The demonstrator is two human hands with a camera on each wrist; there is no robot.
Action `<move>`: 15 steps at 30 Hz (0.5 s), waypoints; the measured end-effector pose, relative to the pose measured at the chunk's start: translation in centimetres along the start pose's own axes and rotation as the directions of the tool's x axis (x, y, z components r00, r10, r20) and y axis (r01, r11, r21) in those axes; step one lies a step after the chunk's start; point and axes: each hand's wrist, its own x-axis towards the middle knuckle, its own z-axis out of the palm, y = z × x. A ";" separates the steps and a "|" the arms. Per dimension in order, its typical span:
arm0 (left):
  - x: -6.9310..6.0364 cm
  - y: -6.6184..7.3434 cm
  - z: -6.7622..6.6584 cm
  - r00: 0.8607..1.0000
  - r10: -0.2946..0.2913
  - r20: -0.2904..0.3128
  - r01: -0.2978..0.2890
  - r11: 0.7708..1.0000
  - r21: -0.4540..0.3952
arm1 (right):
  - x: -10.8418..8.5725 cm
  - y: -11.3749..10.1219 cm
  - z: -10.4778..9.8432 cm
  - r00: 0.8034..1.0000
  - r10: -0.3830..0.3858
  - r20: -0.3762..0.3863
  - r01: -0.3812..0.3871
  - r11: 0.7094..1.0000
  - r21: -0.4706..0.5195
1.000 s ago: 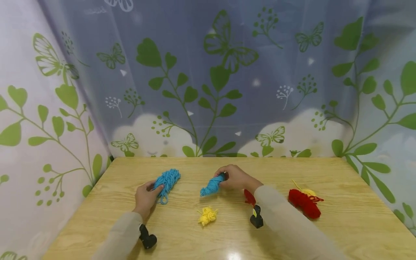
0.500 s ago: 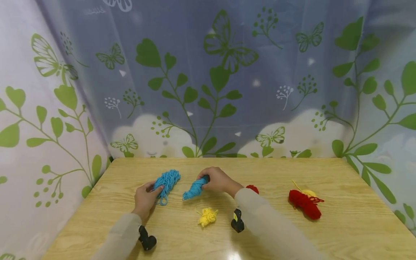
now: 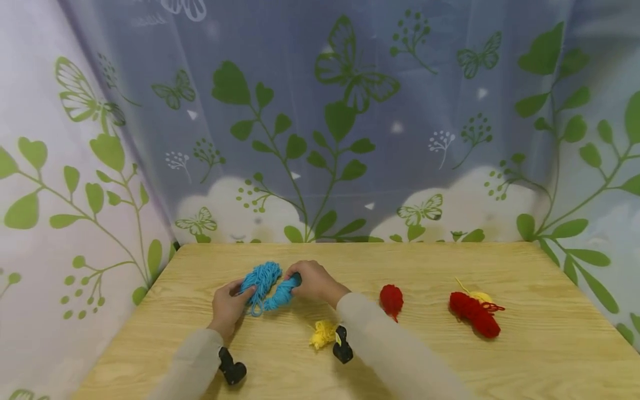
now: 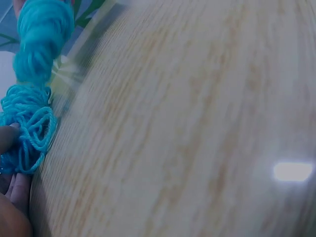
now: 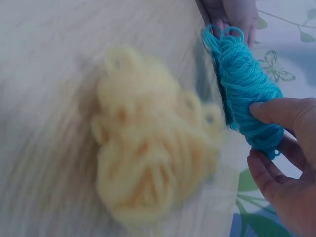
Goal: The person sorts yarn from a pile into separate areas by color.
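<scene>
Gripped on Both Sides

By curled fingers of the right hand [image 3: 312,281], a slim blue yarn bundle [image 3: 282,293] is pinched; just beside it, a looped blue yarn bundle [image 3: 263,276] is held by the left hand [image 3: 229,307]. Farther right on the wooden counter [image 3: 425,266], a crumpled yellow yarn bundle [image 3: 322,334] and an oval red yarn ball [image 3: 391,300] are seen.

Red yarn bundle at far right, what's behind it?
Behind the red yarn bundle, a yellow yarn bundle shows its top and a loose strand; the rest is covered, its shape hidden.
</scene>
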 end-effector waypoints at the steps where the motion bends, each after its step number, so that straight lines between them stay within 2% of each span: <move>1: 0.0 0.0 0.1 1.000 0.004 -0.002 -0.004 1.000 0.000 | 0.1 -0.1 0.2 1.000 -0.004 -0.002 0.004 1.000 -0.013; 9: -0.1 0.4 0.3 1.000 0.006 -0.024 -0.005 1.000 0.007 | 0.5 -0.8 2.5 1.000 0.010 -0.017 -0.012 0.997 -0.075; 15: -0.1 0.5 0.2 1.000 -0.007 -0.031 0.007 1.000 0.004 | 0.6 -1.2 4.0 0.991 0.053 -0.120 -0.062 0.996 -0.067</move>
